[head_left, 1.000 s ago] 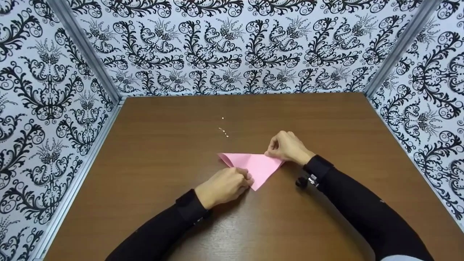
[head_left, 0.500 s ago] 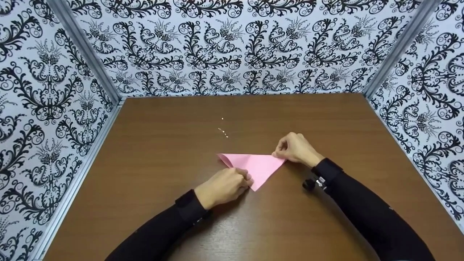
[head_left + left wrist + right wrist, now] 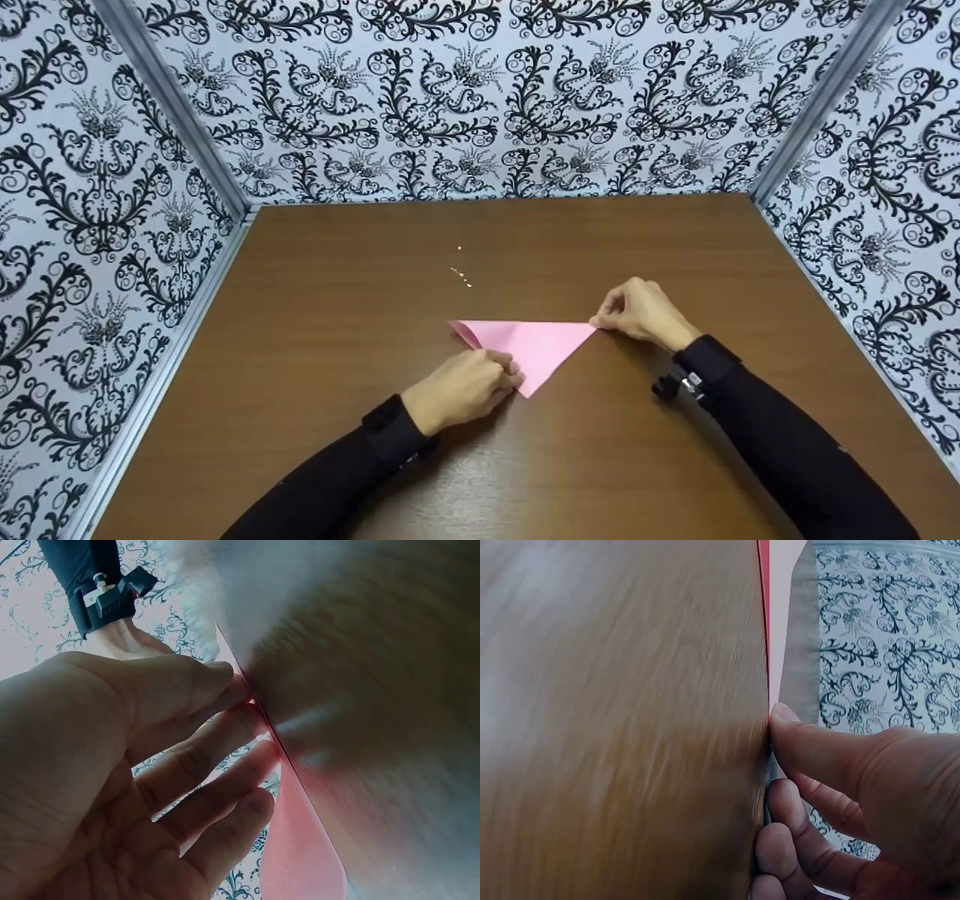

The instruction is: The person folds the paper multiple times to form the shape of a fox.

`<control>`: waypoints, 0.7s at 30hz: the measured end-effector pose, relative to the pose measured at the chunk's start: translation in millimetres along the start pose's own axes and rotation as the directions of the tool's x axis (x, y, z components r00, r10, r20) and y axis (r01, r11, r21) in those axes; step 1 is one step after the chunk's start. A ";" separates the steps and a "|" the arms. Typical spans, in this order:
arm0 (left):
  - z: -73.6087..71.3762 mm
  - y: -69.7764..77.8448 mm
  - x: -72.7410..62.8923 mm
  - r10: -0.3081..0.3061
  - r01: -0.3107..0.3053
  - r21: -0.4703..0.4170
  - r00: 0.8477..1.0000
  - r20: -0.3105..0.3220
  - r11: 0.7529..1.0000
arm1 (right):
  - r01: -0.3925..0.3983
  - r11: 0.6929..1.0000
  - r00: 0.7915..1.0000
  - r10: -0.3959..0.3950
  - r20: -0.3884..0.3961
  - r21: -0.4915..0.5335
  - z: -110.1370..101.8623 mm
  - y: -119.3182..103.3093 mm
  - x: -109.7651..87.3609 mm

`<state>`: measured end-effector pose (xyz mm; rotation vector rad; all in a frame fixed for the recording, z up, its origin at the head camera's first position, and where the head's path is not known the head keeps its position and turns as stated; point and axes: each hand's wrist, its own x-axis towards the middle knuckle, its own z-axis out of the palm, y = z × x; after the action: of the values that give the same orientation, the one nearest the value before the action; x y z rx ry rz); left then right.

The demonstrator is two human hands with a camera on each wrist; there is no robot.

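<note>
A folded pink sheet of paper (image 3: pixel 546 346) lies on the table as a triangle, one point toward the person. Its left side is raised in a loose curl. My left hand (image 3: pixel 459 386) holds the paper down near that front point, with its thumb and fingertips at the edge in the left wrist view. At the far right corner, my right hand (image 3: pixel 643 315) pinches the end of the straight top edge. The right thumb (image 3: pixel 817 750) sits on that narrow tip in the right wrist view, the other fingers curled below it. Part of the paper is hidden under the left hand.
The brown wooden table (image 3: pixel 337 262) has a few small white specks (image 3: pixel 462 277) behind the paper. Patterned black-and-white panels (image 3: pixel 480 97) rise at the back and both sides, joined by grey metal posts (image 3: pixel 176 112). Each wrist carries a black band.
My right hand has slid rightward along the paper's top edge, from partway along it out to the right corner. The left hand stays in place.
</note>
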<state>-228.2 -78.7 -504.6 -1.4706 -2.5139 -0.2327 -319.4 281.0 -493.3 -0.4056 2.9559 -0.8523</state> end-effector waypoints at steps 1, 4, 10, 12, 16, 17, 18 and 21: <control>0.3 -0.2 -0.3 0.002 -0.002 -0.004 1.000 -0.004 1.000 | -0.003 1.000 1.000 0.003 -0.001 0.002 -0.9 1.8 -1.2; 0.8 -1.0 -0.7 0.010 -0.010 -0.012 1.000 -0.014 1.000 | -0.009 1.000 1.000 0.009 -0.010 -0.002 -2.9 6.0 -3.8; 1.3 -2.4 -1.3 0.011 -0.011 -0.019 1.000 -0.013 1.000 | -0.029 1.000 0.999 0.029 -0.019 -0.003 -4.6 9.7 -6.2; 1.2 -2.4 -1.1 0.009 -0.009 -0.028 1.000 -0.008 1.000 | -0.037 0.999 0.999 0.037 -0.018 0.005 -4.4 9.5 -6.6; 0.8 -1.6 -0.6 0.005 -0.005 -0.021 1.000 0.010 1.000 | -0.036 0.999 0.999 0.037 -0.022 0.016 -4.1 8.9 -7.1; 0.7 -1.1 -0.4 0.002 -0.002 -0.014 1.000 0.015 1.000 | -0.037 0.999 0.999 0.037 -0.021 0.018 -4.3 8.7 -7.2; 0.8 -0.6 -0.3 0.000 0.000 -0.009 1.000 0.018 1.000 | -0.037 0.999 0.999 0.037 -0.022 0.016 -4.5 8.3 -7.5; 0.7 1.1 0.2 -0.006 0.006 -0.010 1.000 0.026 1.000 | -0.020 1.000 0.999 0.021 -0.051 0.011 -6.0 3.8 -9.6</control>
<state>-227.5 -77.8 -505.2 -1.4795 -2.5419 -0.2290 -311.6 289.7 -490.6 -0.3578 2.9945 -0.8890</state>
